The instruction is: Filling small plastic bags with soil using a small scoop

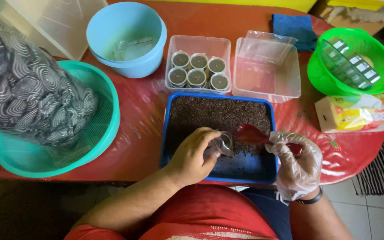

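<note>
A red table fills the frame. At the far left, a teal basket holds a big clear bag of black-and-white spiral pieces. In the lower middle lies a blue tray spread with dark grains. Above it sits a clear box holding six filled cups (all with dark tops), and an empty clear box stands just right of that. A green basket is at the upper right. Over the tray, the bare left hand grips a small clear cup, tilted. The gloved right hand clasps a red scoop, its bowl just beside the cup's mouth.
</note>
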